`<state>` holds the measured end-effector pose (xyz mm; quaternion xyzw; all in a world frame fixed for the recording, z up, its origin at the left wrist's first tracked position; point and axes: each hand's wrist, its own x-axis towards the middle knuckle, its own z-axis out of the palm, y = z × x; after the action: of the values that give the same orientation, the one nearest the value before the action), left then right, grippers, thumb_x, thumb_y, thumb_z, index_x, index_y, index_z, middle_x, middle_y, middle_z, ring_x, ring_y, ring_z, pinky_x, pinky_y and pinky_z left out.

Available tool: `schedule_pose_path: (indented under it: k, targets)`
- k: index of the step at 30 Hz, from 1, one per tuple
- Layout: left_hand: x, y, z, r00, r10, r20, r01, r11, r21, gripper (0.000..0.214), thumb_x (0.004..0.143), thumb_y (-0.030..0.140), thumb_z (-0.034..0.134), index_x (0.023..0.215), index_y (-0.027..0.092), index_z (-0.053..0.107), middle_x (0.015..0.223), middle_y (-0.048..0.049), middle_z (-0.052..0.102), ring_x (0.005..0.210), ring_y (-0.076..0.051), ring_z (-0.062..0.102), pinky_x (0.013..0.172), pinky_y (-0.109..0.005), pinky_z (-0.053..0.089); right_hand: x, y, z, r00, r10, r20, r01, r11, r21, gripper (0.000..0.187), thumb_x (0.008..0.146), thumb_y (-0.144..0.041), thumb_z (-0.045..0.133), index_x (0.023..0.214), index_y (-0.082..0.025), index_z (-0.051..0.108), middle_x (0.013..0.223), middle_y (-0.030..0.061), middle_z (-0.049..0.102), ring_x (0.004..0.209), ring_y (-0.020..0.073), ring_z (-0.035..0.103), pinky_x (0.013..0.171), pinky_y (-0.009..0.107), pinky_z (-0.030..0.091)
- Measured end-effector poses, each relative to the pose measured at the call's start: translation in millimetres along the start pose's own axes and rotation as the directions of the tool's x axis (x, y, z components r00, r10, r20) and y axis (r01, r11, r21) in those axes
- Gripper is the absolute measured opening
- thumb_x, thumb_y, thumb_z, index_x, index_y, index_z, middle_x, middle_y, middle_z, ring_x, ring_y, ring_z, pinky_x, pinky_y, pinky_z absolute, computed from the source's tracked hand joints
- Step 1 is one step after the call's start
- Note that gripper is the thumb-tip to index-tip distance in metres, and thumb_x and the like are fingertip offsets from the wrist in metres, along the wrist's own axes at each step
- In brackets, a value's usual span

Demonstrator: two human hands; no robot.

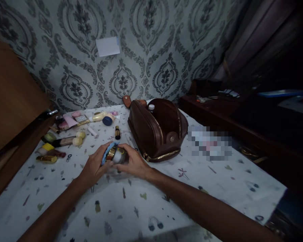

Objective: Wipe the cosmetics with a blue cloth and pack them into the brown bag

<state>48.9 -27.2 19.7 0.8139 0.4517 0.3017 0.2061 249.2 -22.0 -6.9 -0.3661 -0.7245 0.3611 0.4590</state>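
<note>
Both hands meet around a small jar (118, 156) with a gold band or lid, held just above the printed cloth. My left hand (94, 164) is closed on a light blue cloth (106, 152) pressed against the jar's gold end. Fingers of my right hand (135, 163) wrap round the jar's clear or pale body, which is slightly blurred. Just beyond the hands a small black and gold bottle (117, 132) stands on the table. To the right sits a brown leather toiletry bag (147, 129), unzipped, with a white-capped bottle (151, 107) showing inside.
Makeup items lie at the left: a cream tube (98, 116), a dark blue round container (107, 120), a gold tube (46, 159) and several brushes. A brown wooden panel (12, 84) borders the left. Dark furniture (217, 117) stands along the right, near a blurred-out patch (209, 143).
</note>
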Motion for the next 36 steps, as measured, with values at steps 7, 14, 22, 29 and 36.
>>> schedule_pose_path:
  k: [7, 14, 22, 29, 36]
  targets:
    - [-4, -11, -0.7, 0.994, 0.108, -0.002, -0.107, 0.99, 0.09, 0.045, 0.093, 0.048, 0.042, 0.125, 0.018, 0.055, 0.113, -0.0107, 0.066, 0.101, -0.025, 0.065, 0.086, -0.033, 0.051, -3, -6, -3, 0.992, 0.034, 0.124, -0.033, 0.999, -0.009, 0.054, 0.063, -0.034, 0.083, 0.108, -0.02, 0.057, 0.096, 0.0003, 0.063, 0.087, 0.0189, 0.059, 0.077, 0.029, 0.047]
    - [0, 2, 1.9, 0.997, -0.077, 0.006, 0.076, 0.988, 0.131, 0.044, 0.093, 0.051, 0.036, 0.117, 0.021, 0.055, 0.094, -0.005, 0.071, 0.083, -0.024, 0.068, 0.075, -0.032, 0.05, -6, -4, 2, 0.993, 0.007, 0.116, 0.01, 0.989, -0.147, 0.065, 0.061, -0.033, 0.087, 0.115, -0.022, 0.053, 0.109, 0.0053, 0.059, 0.099, 0.0235, 0.059, 0.085, 0.035, 0.049]
    - [0, 11, 0.8, 0.989, -0.147, 0.029, 0.142, 0.983, 0.12, 0.04, 0.094, 0.054, 0.032, 0.11, 0.023, 0.054, 0.078, 0.0001, 0.068, 0.071, -0.022, 0.065, 0.067, -0.03, 0.047, -7, -6, 2, 0.994, 0.0, 0.11, 0.02, 0.983, -0.182, 0.066, 0.063, -0.034, 0.086, 0.119, -0.023, 0.053, 0.113, 0.0064, 0.058, 0.105, 0.0249, 0.059, 0.091, 0.038, 0.049]
    - [-1, -5, -0.8, 0.997, -0.082, 0.012, 0.079, 0.986, 0.148, 0.057, 0.09, 0.057, 0.039, 0.134, 0.022, 0.048, 0.113, -0.0055, 0.072, 0.097, -0.025, 0.07, 0.079, -0.03, 0.054, -6, -3, 2, 0.997, 0.027, 0.07, -0.014, 0.983, -0.183, 0.07, 0.063, -0.038, 0.087, 0.122, -0.023, 0.053, 0.118, 0.0062, 0.061, 0.109, 0.0238, 0.061, 0.094, 0.037, 0.049]
    - [4, -15, -6.3, 0.994, -0.025, 0.111, 0.018, 0.998, 0.057, 0.066, 0.08, 0.06, 0.061, 0.134, 0.025, 0.051, 0.119, -0.0041, 0.071, 0.107, -0.026, 0.067, 0.088, -0.03, 0.055, -5, 4, 2, 0.996, 0.056, 0.064, -0.045, 0.985, -0.167, 0.077, 0.062, -0.037, 0.087, 0.129, -0.023, 0.051, 0.124, 0.0072, 0.061, 0.115, 0.0251, 0.06, 0.098, 0.036, 0.049]
